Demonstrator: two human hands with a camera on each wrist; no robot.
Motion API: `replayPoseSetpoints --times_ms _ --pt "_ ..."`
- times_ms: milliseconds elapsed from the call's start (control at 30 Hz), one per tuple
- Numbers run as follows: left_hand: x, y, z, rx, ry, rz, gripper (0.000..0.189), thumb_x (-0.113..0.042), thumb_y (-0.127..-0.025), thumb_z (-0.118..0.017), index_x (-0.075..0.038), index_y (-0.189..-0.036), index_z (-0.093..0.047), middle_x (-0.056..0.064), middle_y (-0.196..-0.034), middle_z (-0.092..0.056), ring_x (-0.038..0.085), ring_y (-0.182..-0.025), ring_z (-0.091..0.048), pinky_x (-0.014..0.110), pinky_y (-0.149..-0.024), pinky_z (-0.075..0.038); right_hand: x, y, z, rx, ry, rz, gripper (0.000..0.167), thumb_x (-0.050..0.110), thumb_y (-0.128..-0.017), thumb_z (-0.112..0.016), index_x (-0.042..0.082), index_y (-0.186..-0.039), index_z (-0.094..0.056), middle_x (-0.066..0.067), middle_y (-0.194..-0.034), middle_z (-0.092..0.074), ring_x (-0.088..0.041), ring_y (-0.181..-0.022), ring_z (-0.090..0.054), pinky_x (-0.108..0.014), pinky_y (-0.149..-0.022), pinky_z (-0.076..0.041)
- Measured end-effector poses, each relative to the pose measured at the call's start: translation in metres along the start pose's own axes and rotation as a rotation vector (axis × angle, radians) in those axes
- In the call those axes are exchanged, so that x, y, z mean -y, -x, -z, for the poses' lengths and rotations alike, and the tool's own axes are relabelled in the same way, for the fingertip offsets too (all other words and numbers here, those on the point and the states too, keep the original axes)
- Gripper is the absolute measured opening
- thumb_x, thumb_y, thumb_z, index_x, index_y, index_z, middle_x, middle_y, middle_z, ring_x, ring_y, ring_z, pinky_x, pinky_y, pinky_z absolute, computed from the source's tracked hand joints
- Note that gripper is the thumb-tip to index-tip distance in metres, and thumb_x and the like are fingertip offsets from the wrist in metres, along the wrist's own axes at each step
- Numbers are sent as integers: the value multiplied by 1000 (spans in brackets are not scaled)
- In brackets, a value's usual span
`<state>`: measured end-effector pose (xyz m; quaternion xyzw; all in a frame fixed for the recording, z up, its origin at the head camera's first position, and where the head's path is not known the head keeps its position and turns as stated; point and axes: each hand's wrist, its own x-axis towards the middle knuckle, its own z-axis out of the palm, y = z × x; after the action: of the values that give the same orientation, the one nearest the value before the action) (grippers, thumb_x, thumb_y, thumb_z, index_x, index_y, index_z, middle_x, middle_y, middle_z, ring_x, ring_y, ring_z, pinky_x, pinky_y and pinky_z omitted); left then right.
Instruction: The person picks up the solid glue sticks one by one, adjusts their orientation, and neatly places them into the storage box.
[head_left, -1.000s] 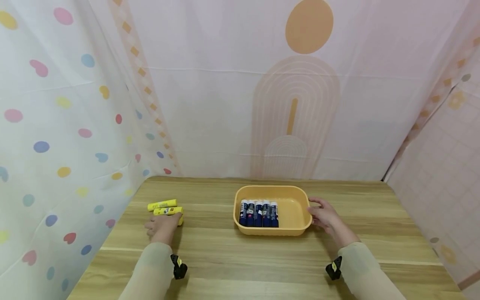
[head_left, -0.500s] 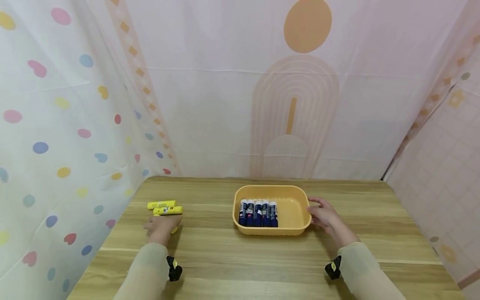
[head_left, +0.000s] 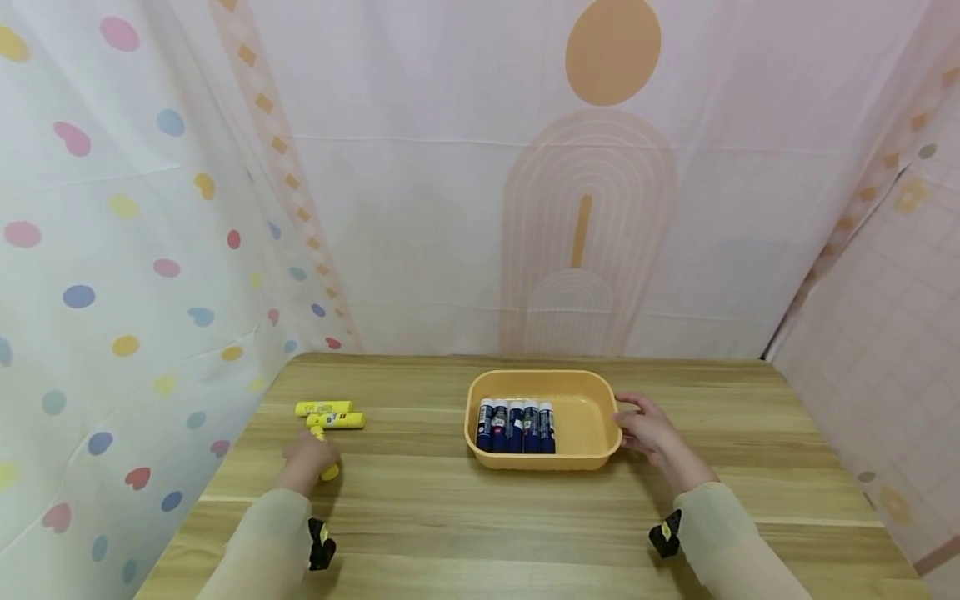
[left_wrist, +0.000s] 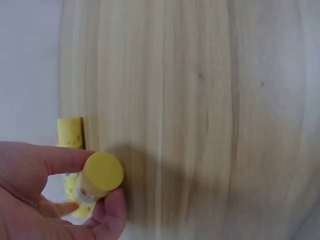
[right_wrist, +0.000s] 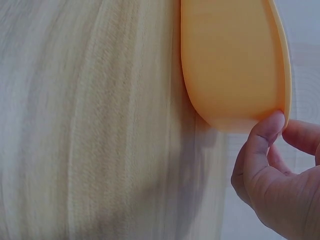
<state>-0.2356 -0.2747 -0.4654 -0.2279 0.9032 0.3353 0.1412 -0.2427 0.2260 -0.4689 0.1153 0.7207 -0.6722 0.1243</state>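
My left hand (head_left: 309, 458) is at the left of the table, pinching a yellow glue stick (left_wrist: 102, 172) between thumb and fingers; the stick's round end faces the left wrist camera. Just beyond it lie two more yellow glue sticks, one (head_left: 336, 421) in front of the other (head_left: 323, 407). At the right end of the orange-yellow tray (head_left: 577, 462), my right hand (head_left: 651, 429) holds the rim, with a fingertip over the edge in the right wrist view. Several dark blue glue sticks (head_left: 515, 427) with white caps lie side by side in the tray's left part.
The wooden table (head_left: 450, 533) carries the tray near its middle. A patterned curtain (head_left: 420, 250) hangs behind the table's far edge, and a dotted one (head_left: 150, 292) hangs along the left side. Both sleeves have a black wrist device.
My left hand has drawn back toward me and slightly left, with the yellow glue stick turned and pulled away from the other two. The right hand and tray stay put.
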Motion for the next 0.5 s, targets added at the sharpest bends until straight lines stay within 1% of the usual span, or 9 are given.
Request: replayPoseSetpoints --times_ms 100,133,200,267,300,400,433,500 --pt "8 -1 4 24 -15 -45 86 -5 -80 -55 12 -144 -1 46 -119 -27 34 -79 -47 32 -58 -49 0 -1 -1 7 -6 1 49 3 -95 -49 0 -140 -32 -11 -99 -54 -11 -71 -55 -22 -60 -49" --pt "10 0 6 24 -15 -66 87 -4 -79 -57 11 -145 -1 45 -119 -28 30 -74 -48 31 -55 -49 1 -1 -1 4 -7 0 48 3 -95 -49 1 -140 -33 -10 -99 -54 -12 -71 -55 -22 -60 -49" --pt "15 1 9 13 -18 -111 89 -2 -78 -60 8 -146 -4 44 -118 -34 27 -68 -50 31 -53 -49 1 -1 -2 6 -8 -3 48 3 -94 -50 1 -140 -33 -10 -99 -53 -12 -71 -55 -22 -59 -49" --pt "19 3 11 -21 -36 -189 88 -1 -79 -63 8 -146 -6 43 -118 -38 31 -73 -53 33 -57 -50 1 -2 -2 11 -7 -1 49 4 -95 -50 1 -140 -33 -10 -100 -53 -12 -72 -56 -22 -60 -49" --pt "20 4 11 -41 -39 -233 87 -1 -79 -64 8 -145 -7 43 -118 -39 35 -79 -55 36 -60 -51 1 -2 -1 11 -6 0 49 4 -95 -50 1 -140 -33 -11 -100 -53 -12 -72 -56 -22 -59 -49" --pt "24 4 9 -127 -44 -388 84 -1 -81 -66 8 -144 -11 42 -115 -45 43 -94 -54 43 -71 -51 1 -2 -1 13 -3 5 49 3 -95 -49 0 -141 -32 -11 -101 -54 -12 -73 -56 -21 -59 -49" --pt "24 4 7 -163 -46 -439 83 -1 -82 -67 8 -144 -12 40 -113 -46 44 -97 -54 45 -74 -51 1 -2 0 11 2 7 49 3 -95 -49 0 -141 -33 -12 -102 -54 -12 -73 -57 -21 -59 -49" --pt "24 3 4 -235 -30 -520 80 0 -82 -67 5 -144 -17 34 -110 -48 42 -96 -54 45 -75 -50 1 -1 0 7 8 8 48 3 -95 -49 0 -141 -33 -13 -104 -53 -12 -74 -57 -21 -59 -49"
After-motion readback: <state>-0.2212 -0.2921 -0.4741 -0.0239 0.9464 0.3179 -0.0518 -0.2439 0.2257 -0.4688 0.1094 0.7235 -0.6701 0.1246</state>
